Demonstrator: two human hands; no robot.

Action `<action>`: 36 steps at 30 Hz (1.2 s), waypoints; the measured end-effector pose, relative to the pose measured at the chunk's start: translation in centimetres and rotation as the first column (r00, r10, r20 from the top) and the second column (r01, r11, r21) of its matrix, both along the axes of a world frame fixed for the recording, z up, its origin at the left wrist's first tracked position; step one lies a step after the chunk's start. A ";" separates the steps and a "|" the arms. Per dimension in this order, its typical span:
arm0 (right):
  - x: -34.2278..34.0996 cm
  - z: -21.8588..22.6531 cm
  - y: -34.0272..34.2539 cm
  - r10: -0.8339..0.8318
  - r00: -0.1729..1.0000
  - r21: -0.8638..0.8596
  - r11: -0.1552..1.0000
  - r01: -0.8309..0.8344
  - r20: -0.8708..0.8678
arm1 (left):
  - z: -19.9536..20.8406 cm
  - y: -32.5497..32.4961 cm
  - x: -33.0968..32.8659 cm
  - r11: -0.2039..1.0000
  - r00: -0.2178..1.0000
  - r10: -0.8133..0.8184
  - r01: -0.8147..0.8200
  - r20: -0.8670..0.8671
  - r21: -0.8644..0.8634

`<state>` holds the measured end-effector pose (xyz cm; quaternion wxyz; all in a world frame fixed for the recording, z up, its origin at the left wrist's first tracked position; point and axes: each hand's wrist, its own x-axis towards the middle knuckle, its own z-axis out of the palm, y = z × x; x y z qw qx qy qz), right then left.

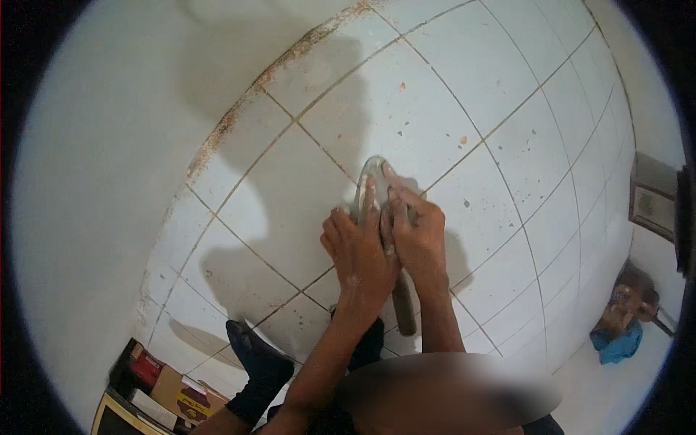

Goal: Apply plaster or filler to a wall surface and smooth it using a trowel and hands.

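Observation:
Over the white tiled floor (304,196), both of my hands are on a trowel (375,164) with a rounded, grey-smeared blade. Its wooden handle (404,308) points back toward me between my forearms. My left hand (359,250) grips it around the base of the blade, one finger stretched along the metal. The fingers of my right hand (418,232) press on the blade's right side, with grey paste on them. Part of the blade and the neck is hidden under my hands. How far the blade is off the floor I cannot tell.
Small grey and orange crumbs (464,140) dot the tiles. A rough, broken edge (290,54) runs along the wall. Lower left stand a cardboard box (181,391) and a red item (147,368). My dark-socked foot (262,359) is near them. A blue cloth (616,343) lies far right.

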<state>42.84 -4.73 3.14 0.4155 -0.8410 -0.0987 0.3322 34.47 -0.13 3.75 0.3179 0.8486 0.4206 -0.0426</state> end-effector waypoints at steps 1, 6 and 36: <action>-0.2 -0.1 -0.8 -0.025 0.999 0.011 1.000 0.026 -0.036 | 0.5 -0.3 -0.2 0.992 0.998 -0.021 0.014 -0.054 -0.127; -2.9 -1.2 0.1 -0.003 0.999 0.332 0.943 -0.015 0.053 | 2.5 0.8 -2.5 0.760 0.849 0.523 -0.423 0.078 -0.493; 0.3 -5.6 7.6 0.278 0.707 0.144 0.869 -0.474 0.650 | 7.4 9.1 -20.5 0.391 0.212 0.915 -0.255 0.343 -0.884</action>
